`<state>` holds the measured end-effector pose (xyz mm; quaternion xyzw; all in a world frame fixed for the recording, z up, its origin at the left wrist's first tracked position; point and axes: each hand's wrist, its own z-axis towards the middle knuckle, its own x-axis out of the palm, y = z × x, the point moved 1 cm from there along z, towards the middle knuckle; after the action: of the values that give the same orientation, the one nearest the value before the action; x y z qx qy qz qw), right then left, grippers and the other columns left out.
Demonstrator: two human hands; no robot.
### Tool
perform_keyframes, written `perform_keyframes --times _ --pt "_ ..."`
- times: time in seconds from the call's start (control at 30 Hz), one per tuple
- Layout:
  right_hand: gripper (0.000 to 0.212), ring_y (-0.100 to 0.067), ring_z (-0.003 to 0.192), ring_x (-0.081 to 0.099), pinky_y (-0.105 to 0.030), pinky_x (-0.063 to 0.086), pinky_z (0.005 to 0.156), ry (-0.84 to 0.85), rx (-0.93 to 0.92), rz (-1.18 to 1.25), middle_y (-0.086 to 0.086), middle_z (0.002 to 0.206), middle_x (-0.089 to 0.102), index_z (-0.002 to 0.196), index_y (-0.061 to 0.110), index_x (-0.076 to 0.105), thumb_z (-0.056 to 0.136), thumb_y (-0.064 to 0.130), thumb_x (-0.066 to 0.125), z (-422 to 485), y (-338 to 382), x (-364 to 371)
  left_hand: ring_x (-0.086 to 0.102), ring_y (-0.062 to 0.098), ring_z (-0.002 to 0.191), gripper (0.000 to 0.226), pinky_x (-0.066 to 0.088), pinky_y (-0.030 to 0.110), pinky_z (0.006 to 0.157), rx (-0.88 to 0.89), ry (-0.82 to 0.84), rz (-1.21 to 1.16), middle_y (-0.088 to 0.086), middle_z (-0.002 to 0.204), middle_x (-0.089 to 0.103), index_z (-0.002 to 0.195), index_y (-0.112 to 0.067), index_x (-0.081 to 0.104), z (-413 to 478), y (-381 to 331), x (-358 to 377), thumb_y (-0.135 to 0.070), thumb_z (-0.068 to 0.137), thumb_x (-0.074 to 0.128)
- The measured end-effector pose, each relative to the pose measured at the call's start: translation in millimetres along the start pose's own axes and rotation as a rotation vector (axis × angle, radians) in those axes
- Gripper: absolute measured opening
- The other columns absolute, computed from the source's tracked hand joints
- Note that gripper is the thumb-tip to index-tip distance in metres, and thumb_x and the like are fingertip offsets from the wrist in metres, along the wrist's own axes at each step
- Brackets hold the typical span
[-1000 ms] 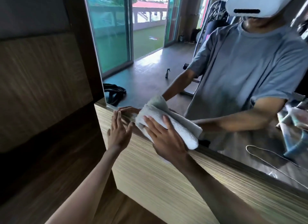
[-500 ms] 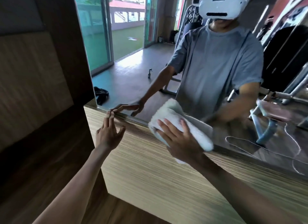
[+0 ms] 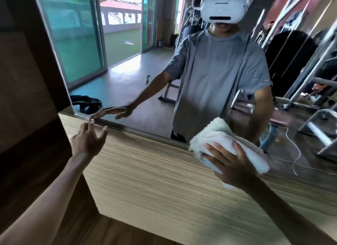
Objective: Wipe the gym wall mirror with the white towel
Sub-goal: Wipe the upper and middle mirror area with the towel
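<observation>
At the left we see a dark wooden wall (image 3: 27,80), and beside it the gym wall mirror (image 3: 127,76) above a pale striped wood panel (image 3: 164,181). The left hand (image 3: 87,144) is held out with fingers spread and straight, holding nothing. Its fingertips (image 3: 89,125) meet the mirror's lower edge near the left corner. Further right we find the white towel (image 3: 218,135) — thick, fluffy, folded into a bundle — lying against the glass at its bottom edge. The right hand (image 3: 231,164) presses it there, fingers splayed flat over the cloth.
</observation>
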<state>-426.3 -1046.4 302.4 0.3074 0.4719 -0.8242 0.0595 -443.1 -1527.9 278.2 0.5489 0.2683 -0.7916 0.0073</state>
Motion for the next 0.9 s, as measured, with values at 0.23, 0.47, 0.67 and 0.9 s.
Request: perform_keyframes --times 0.23,0.47,0.67,0.9 --pt "0.077 -0.022 0.148 0.029 -0.059 0.01 0.118 -0.046 0.095 0.046 -0.003 0.162 0.031 0.15 0.025 0.043 0.077 0.031 0.065 -6.0 5.7 -2.1 0.049 0.049 0.124 0.071 0.045 0.058 0.093 -0.046 -0.036 -0.074 0.029 0.148 0.039 0.147 0.007 0.035 -39.5 -74.5 23.6 -0.045 0.101 0.048" --pt "0.058 -0.022 0.151 0.025 -0.056 0.006 0.121 -0.074 0.056 0.186 -0.007 0.162 0.031 0.148 0.017 0.047 0.09 0.019 0.049 37.1 24.8 -3.3 0.037 0.045 0.139 0.07 0.039 0.06 0.104 -0.134 -0.085 -0.315 0.024 0.155 0.032 0.148 0.003 0.033 -98.5 -159.0 64.7 -0.04 0.098 0.055" --pt "0.05 -0.02 0.145 0.037 -0.055 0.019 0.118 -0.182 0.132 0.166 -0.003 0.157 0.04 0.142 0.023 0.056 0.093 0.019 0.049 -83.5 -31.1 15.5 0.002 0.032 0.155 0.087 0.01 0.051 0.122 -0.085 -0.111 -0.431 0.019 0.167 -0.001 0.158 0.0 0.01 -156.2 -233.5 96.5 -0.05 0.096 0.044" --pt "0.049 -0.022 0.147 0.031 -0.061 0.029 0.105 -0.089 0.192 -0.078 -0.002 0.161 0.032 0.138 0.027 0.053 0.09 0.04 0.055 -291.2 -131.8 32.6 -0.016 0.036 0.152 0.11 -0.007 0.05 0.121 -0.091 -0.008 -0.617 0.026 0.162 -0.019 0.157 -0.001 -0.006 -215.9 -329.9 132.6 -0.071 0.079 0.028"
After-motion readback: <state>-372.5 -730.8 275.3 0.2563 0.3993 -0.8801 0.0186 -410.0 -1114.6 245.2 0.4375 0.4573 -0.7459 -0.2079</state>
